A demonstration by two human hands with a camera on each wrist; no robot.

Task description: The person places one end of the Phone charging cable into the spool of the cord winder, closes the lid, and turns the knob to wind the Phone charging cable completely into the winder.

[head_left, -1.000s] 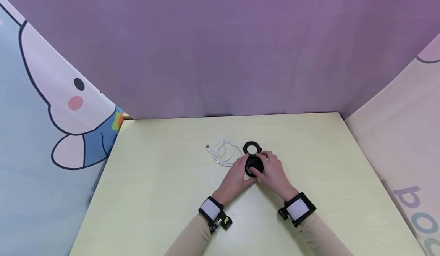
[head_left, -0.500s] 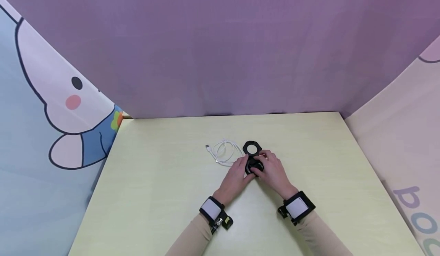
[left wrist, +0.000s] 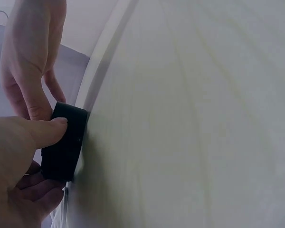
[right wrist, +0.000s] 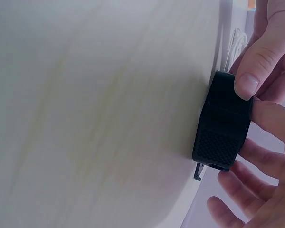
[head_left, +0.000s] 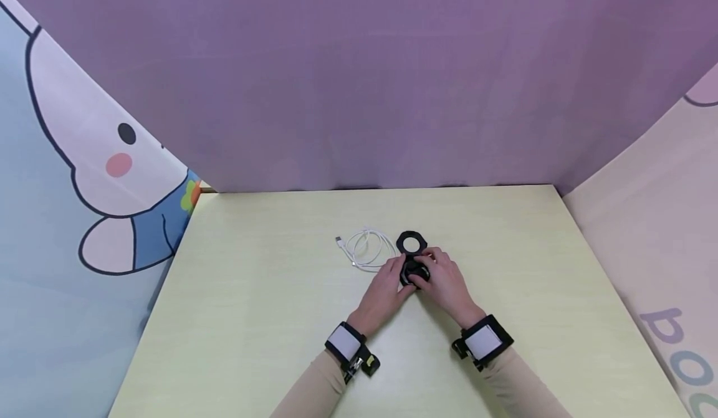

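A small black octagonal case (head_left: 405, 277) stands on the table with its lid (head_left: 401, 244) folded back away from me; the lid has a pale round centre. My left hand (head_left: 383, 297) grips the case from the left; in the left wrist view its thumb (left wrist: 52, 132) lies on the case's side and its fingers curl around the end. From the right, my right hand (head_left: 449, 288) has thumb and forefinger at a dark rounded piece (head_left: 416, 270) in the case, seemingly pinching it. Its other fingers (right wrist: 244, 190) hang beside the case in the right wrist view.
A coiled white USB cable (head_left: 367, 266) lies just left of the case. The pale table (head_left: 269, 318) meets a purple backdrop (head_left: 359, 94) behind. Printed cloth panels (head_left: 118, 187) flank it on both sides.
Both hands stay almost in place. The dark piece in the case has shifted slightly under my right thumb and forefinger, and more of its curved edge shows.
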